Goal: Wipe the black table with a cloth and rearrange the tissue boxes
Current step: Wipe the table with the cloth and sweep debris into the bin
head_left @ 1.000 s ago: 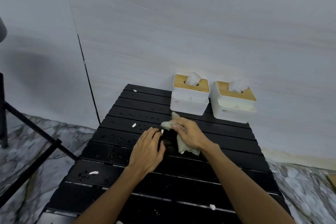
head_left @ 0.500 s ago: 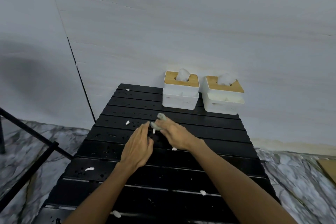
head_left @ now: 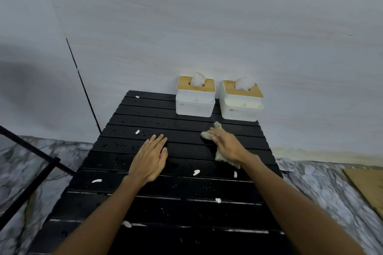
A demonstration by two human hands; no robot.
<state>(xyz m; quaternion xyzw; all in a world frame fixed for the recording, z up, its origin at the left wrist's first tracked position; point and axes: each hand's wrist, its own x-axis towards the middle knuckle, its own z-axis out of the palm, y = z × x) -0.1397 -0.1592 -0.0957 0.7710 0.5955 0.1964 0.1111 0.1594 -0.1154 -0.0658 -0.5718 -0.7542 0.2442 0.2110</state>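
A black slatted table point(head_left: 128, 122) fills the lower middle of the view. My right hand point(head_left: 227, 145) presses a pale beige cloth point(head_left: 208, 134) flat on the right side of the table; the cloth shows ahead of and beneath the fingers. My left hand point(head_left: 151, 157) lies flat on the slats near the centre, fingers together, holding nothing. Two white tissue boxes with bamboo lids stand side by side at the far edge against the wall: the left box point(head_left: 195, 97) and the right box point(head_left: 241, 101), each with a tissue sticking up.
Several small white scraps point(head_left: 196, 172) and specks lie scattered on the slats. A black metal frame point(head_left: 35, 155) crosses the marble floor at the left. A brown board point(head_left: 366, 184) lies on the floor at the right. The wall stands directly behind the table.
My right hand has slid the cloth from the table's centre to the right, away from my left hand. My left hand stays flat near the centre.
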